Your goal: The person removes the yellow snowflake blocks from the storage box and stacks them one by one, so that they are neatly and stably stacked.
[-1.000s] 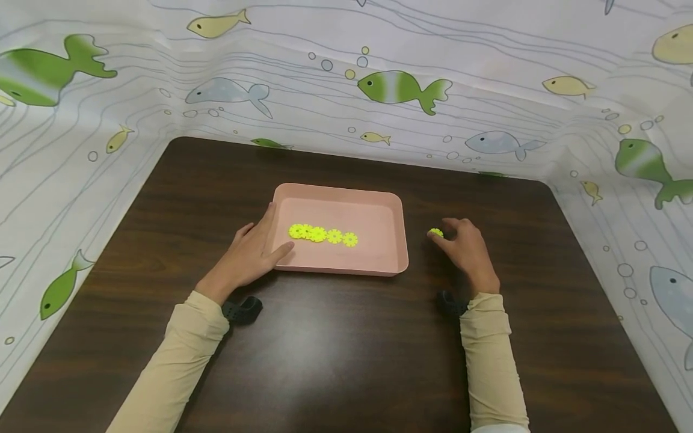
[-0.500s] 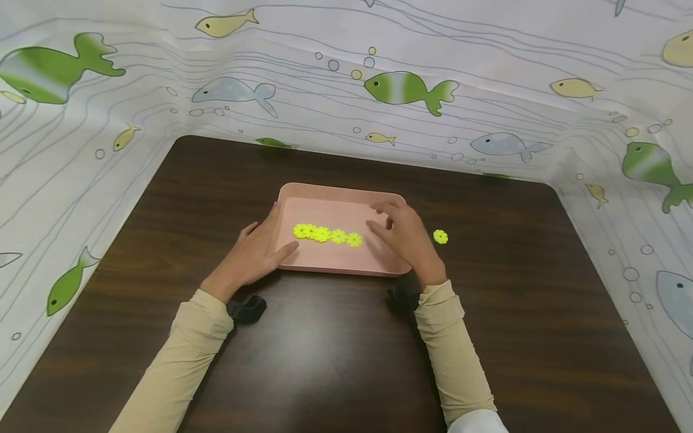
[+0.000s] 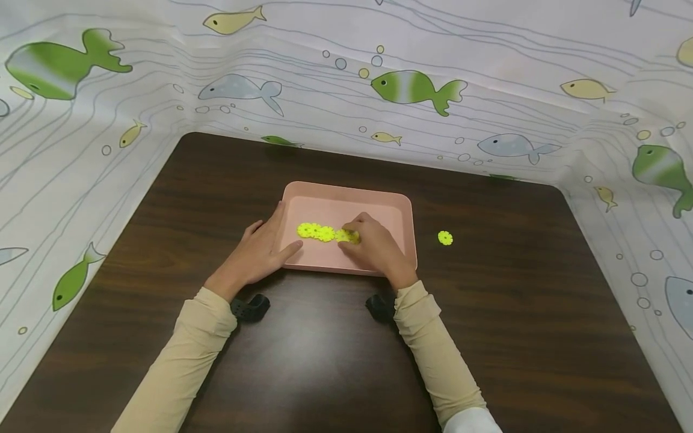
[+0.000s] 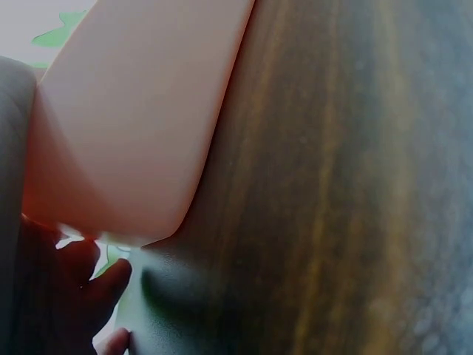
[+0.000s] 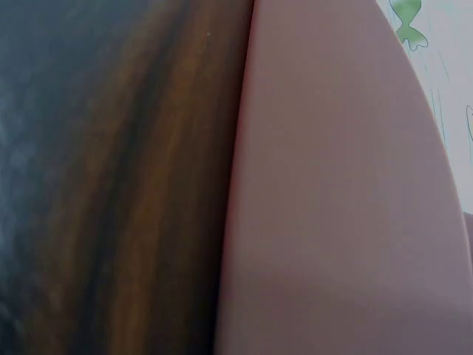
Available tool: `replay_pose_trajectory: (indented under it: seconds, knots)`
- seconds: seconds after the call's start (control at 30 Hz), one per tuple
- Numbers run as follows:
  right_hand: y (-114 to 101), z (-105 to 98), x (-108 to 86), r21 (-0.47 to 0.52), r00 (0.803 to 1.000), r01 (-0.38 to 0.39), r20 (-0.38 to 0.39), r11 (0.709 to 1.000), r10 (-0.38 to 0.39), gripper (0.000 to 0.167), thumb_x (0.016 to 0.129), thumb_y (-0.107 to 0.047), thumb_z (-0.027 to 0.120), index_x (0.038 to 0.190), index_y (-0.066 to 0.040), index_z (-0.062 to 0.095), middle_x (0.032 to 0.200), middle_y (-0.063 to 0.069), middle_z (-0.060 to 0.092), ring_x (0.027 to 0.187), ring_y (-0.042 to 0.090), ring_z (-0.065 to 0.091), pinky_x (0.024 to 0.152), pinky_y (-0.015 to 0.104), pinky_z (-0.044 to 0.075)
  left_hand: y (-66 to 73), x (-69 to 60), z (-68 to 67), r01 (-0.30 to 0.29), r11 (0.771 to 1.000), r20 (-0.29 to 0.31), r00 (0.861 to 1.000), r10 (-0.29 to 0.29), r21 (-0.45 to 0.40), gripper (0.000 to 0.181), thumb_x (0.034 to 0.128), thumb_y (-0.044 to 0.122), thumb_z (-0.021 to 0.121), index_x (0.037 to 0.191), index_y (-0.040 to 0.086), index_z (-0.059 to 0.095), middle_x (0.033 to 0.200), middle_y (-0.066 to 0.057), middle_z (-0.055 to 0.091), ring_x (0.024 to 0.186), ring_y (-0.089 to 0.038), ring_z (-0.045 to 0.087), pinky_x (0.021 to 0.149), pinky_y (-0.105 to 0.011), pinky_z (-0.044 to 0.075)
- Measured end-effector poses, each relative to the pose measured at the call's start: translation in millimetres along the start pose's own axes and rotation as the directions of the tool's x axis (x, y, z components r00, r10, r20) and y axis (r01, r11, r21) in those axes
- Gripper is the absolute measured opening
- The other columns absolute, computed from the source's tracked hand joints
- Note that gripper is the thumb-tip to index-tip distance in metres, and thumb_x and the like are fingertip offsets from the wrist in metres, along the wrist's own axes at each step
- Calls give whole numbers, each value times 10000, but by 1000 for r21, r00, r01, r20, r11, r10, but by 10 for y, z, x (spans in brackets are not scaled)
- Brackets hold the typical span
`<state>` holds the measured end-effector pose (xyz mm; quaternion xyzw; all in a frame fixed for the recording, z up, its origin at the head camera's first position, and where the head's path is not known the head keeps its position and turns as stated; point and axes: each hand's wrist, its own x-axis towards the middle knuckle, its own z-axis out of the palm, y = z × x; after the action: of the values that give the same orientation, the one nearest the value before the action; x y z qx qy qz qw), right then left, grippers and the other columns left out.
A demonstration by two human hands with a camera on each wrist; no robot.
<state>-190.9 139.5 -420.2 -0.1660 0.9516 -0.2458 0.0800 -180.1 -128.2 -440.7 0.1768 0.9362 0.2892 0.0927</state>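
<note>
A pink tray [image 3: 319, 204] lies on the dark table, holding a row of bright yellow snowflake discs [image 3: 314, 231], some overlapping. My left hand [image 3: 250, 255] rests on the tray's left end, fingers straight along the outside and thumb over the inside. My right hand [image 3: 376, 246] reaches into the tray. Its thumb and forefinger pinch a yellow snowflake disc [image 3: 343, 236] at the row's right end, partly covered by the fingers. Both wrist views show the tray's outer wall [image 4: 140, 126]. In the right wrist view the wall [image 5: 340, 163] hides the hand and discs.
One single yellow disc [image 3: 445, 238] lies flat on the table [image 3: 503, 288] to the right of the tray. A white curtain [image 3: 325, 108] printed with fish surrounds the table at the back and sides.
My right hand has left a yellow disc on the table right of the tray and moved left into the tray, onto the row's right end. The left hand stays at the tray.
</note>
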Motion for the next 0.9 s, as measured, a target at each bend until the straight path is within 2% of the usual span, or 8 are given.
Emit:
replay_pose_trajectory:
  seconds: [0.13,0.47,0.67,0.8,0.9]
  knots:
    - [15,-6,-7,32,1000,5,-7,999,-5,382,939,-221,779,1276,-51,720,1181,80,637,1036,231,611,971,375,518,8,2,-9,-1,1000,2,1000,1,-2,937,1035,513,477,1650,38,-46,1730,-133,58,1522,-377,309,1223,-607,83]
    - [-7,-34,-8,-49,999,46,-26,998,-47,359,914,-227,792,1242,-82,765,1083,56,716,919,199,614,859,364,531,12,-6,-22,-17,1000,4,1000,17,-25,921,1038,497,473,1654,53,-49,1734,-106,58,1534,-327,302,1214,-624,90]
    - [-5,-41,-2,-96,998,57,-23,994,-60,360,925,-261,770,1232,-73,768,1108,64,726,943,205,635,861,369,537,4,-14,-21,-11,1000,3,1000,11,-20,925,1037,504,471,1653,56,-54,1732,-111,65,1528,-326,317,1214,-620,94]
    - [47,-105,-42,-113,990,83,-102,990,-95,356,925,-285,770,1206,-66,773,1100,62,732,951,210,665,844,373,552,-7,-5,-15,-22,999,1,1000,22,-23,919,1043,509,464,1653,55,-51,1733,-108,55,1530,-324,312,1216,-614,93]
    - [149,-245,-127,-96,964,127,-221,987,-145,344,905,-270,811,1164,-46,781,1041,71,728,832,212,650,740,353,546,-9,2,-13,-29,999,-1,1000,29,-24,916,1045,505,465,1653,54,-50,1734,-105,48,1533,-322,307,1215,-615,95]
